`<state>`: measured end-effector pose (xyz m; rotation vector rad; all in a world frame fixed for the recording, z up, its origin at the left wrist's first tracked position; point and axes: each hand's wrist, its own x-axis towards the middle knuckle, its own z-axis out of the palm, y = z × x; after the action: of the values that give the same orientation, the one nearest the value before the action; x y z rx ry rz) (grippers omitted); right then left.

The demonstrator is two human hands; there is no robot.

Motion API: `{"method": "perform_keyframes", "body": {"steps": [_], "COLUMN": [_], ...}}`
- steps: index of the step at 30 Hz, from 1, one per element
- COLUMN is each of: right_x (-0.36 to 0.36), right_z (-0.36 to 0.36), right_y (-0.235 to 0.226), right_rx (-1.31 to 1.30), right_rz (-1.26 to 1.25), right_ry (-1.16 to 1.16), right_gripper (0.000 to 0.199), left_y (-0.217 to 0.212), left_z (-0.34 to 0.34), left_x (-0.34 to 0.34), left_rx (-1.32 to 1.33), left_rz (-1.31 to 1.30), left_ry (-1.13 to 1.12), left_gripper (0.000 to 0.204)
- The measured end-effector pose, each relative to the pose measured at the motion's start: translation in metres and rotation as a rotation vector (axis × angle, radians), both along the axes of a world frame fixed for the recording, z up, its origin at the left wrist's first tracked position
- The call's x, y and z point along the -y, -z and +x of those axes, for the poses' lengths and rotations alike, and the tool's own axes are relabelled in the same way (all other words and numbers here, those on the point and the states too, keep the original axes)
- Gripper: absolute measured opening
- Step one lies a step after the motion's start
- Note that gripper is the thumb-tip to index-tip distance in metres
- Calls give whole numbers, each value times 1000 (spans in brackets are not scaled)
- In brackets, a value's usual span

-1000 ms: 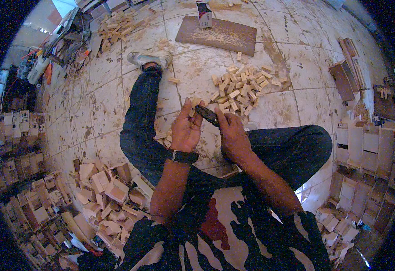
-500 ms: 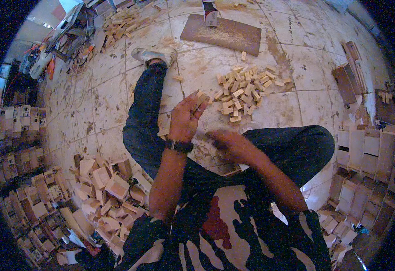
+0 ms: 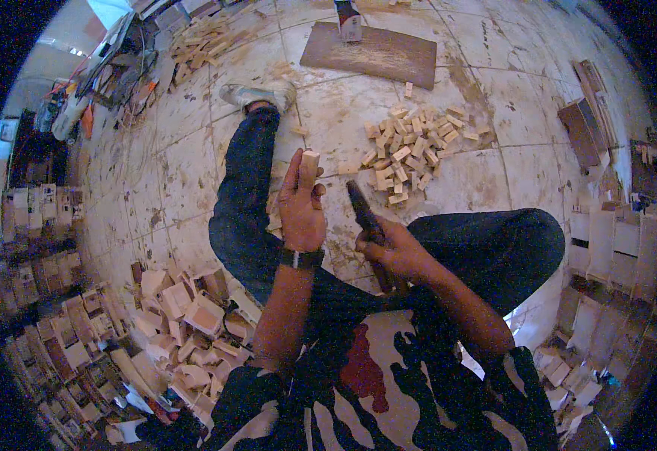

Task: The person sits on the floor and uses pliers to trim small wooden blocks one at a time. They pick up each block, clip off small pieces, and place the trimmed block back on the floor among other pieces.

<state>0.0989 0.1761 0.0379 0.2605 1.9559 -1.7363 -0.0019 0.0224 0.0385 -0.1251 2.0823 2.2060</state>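
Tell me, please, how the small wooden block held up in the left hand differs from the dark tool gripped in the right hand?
The wooden block is pale, short and squared; the dark tool is long and narrow. The block stands upright at the fingertips of the left hand, while the tool slants up and to the left out of the right hand. The block is raised above the tool's tip, and the two do not touch. Both are held over the person's lap.

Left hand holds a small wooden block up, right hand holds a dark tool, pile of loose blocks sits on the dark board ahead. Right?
Not quite. In the head view the pile of loose blocks lies on the bare tiled floor, nearer than the dark board. The rest holds: the left hand holds a small wooden block up, the right hand a dark tool.
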Motion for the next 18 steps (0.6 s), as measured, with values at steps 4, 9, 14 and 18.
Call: {"method": "perform_keyframes", "body": {"steps": [4,9,14,18], "right_x": [0,-2,-4,-7], "right_z": [3,1,2,2], "right_y": [-4,-16,-23,-26], "right_rx": [162,126,58,-60], "right_rz": [-121,-225,-131,-84], "right_ry": [-90,-44,-15,-21], "right_gripper": [29,35,41,34], "left_y": [-7,-12,-9,-10], "left_z": [7,14,17,18], "left_x": [-15,-18,-19,-20], "left_rx": [-40,-178,-250,-343], "left_rz": [213,-134,-187,-359], "left_ry": [-76,-9,9,31], "left_gripper": [39,34,35,35]}}
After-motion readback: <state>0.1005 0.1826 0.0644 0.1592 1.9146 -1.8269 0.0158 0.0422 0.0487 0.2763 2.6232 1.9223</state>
